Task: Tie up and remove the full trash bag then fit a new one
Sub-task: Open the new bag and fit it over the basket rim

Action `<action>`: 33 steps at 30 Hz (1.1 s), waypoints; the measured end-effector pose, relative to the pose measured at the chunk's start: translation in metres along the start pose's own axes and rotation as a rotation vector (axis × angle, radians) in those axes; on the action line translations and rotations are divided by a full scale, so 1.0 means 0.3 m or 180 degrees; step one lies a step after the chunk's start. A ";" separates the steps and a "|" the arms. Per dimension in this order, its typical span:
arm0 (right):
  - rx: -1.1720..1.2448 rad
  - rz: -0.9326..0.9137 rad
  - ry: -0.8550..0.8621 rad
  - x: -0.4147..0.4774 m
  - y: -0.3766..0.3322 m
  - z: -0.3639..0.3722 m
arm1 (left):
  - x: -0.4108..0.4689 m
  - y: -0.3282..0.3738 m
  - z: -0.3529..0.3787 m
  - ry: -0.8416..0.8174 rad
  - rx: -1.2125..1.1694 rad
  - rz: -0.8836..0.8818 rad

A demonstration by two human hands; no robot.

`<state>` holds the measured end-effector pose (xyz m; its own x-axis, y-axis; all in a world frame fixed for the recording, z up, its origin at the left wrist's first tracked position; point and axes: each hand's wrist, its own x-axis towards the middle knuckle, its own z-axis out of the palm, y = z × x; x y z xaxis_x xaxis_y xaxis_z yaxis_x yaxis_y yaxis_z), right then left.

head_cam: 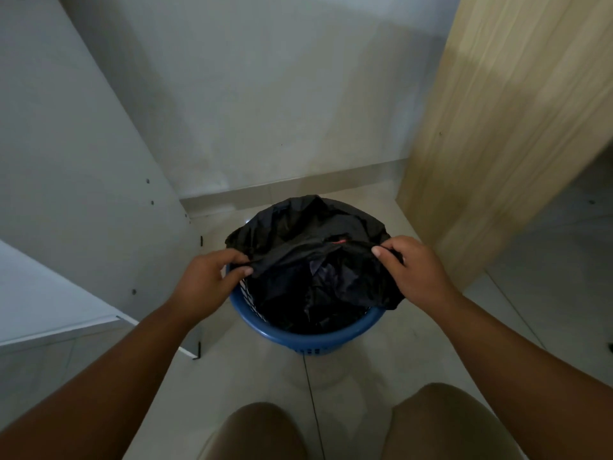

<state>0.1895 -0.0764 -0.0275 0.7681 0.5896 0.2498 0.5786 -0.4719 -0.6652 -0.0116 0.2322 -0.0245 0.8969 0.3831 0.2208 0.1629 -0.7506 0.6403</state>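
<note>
A blue perforated plastic bin (pixel 282 336) stands on the tiled floor in front of me. A black trash bag (pixel 298 234) lines it, its far edge still draped over the rim and its near edge lifted off. My left hand (pixel 207 277) pinches the bag's edge at the bin's left side. My right hand (pixel 414 270) grips the bag's edge at the right side. The stretch of plastic between both hands is pulled taut across the opening. A small red scrap (pixel 339 241) shows inside; the rest of the contents are dark and hard to make out.
A white cabinet panel (pixel 83 161) stands close on the left with a low white ledge (pixel 49 313) beside it. A light wooden panel (pixel 497 144) rises on the right. A white wall (pixel 282 111) closes the back. My knees (pixel 265 433) are below the bin.
</note>
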 end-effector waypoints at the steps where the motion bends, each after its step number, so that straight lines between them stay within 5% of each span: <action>1: 0.0188 0.0139 -0.0028 -0.027 -0.021 -0.005 | -0.030 0.002 -0.004 0.0002 -0.0086 -0.0104; 7: 0.0551 0.0019 0.0224 -0.225 -0.131 0.006 | -0.195 -0.016 -0.032 0.0099 -0.0083 -0.0082; 17: -0.0620 -0.0499 0.0314 -0.418 -0.073 0.180 | -0.401 -0.086 0.049 0.0538 0.0436 0.0349; 24: -0.0801 -0.0384 -0.0007 -0.410 -0.088 0.165 | -0.400 -0.166 0.032 -0.0357 0.0192 0.0209; 28: 0.0206 0.0952 0.0356 -0.369 -0.133 0.123 | -0.358 -0.104 0.028 -0.0069 -0.1180 -0.0916; 31: 0.0358 0.1416 0.0995 -0.255 -0.132 0.108 | -0.249 -0.064 0.038 0.0714 -0.1819 -0.2275; 33: 0.0443 0.1669 0.0878 -0.150 -0.122 0.118 | -0.151 -0.051 0.029 0.0603 -0.2376 -0.2925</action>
<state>0.1240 -0.0625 -0.0394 0.9945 0.1015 0.0248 0.0771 -0.5524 -0.8300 -0.0513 0.2216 -0.0505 0.4849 0.7325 -0.4778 0.3760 0.3187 0.8701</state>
